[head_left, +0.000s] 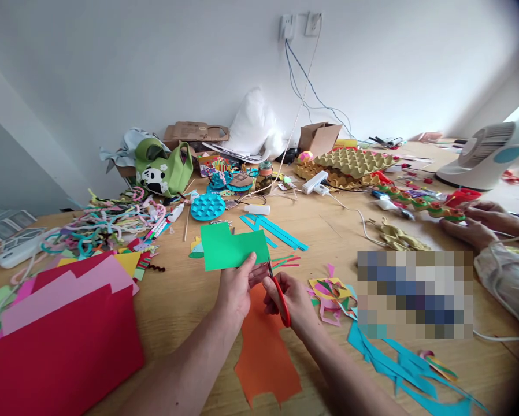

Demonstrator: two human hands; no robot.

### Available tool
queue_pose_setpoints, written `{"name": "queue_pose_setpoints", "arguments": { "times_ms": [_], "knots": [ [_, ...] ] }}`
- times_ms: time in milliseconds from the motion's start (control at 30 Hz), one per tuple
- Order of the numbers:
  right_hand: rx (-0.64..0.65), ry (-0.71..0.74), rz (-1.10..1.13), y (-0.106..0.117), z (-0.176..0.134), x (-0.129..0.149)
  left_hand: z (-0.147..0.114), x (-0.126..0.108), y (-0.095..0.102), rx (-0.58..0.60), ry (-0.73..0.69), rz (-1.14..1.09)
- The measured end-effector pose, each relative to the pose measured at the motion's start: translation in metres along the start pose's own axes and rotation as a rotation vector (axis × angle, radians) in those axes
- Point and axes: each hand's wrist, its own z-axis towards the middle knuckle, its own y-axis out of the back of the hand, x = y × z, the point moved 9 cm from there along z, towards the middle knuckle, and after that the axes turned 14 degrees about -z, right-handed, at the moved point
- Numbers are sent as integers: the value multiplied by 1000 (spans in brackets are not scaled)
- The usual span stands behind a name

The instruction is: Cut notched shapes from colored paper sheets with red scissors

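Note:
A piece of green paper [233, 248] with a stepped top edge is pinched in my left hand [237, 286], thumb on top. My right hand [289, 297] grips scissors [282, 300] with red handles. Their blades meet the right edge of the green paper; how far they have cut in I cannot tell. Under my hands lies a cut-out sheet of orange paper [266, 352] with uneven edges. Thin red and green paper strips [288, 261] rest just beyond my right hand.
Red and pink sheets [69, 352] are stacked at left, below a heap of pipe cleaners [99, 222]. Blue paper scraps [398, 367] lie at lower right. Another person's hands [480, 225] hold a decorated egg-carton strip [419, 202]. A fan [480, 153] stands at far right.

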Motion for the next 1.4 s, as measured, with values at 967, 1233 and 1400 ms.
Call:
{"name": "queue_pose_setpoints", "arguments": {
  "times_ms": [967, 1233, 1400],
  "knots": [
    [-36, -11, 13, 7, -4, 9, -5, 5, -5, 40, 5, -64],
    [-46, -12, 5, 9, -4, 9, -6, 5, -6, 42, 1, -76],
    [-55, -9, -7, 10, -4, 9, -5, 5, -7, 49, 3, -77]
  ]
}}
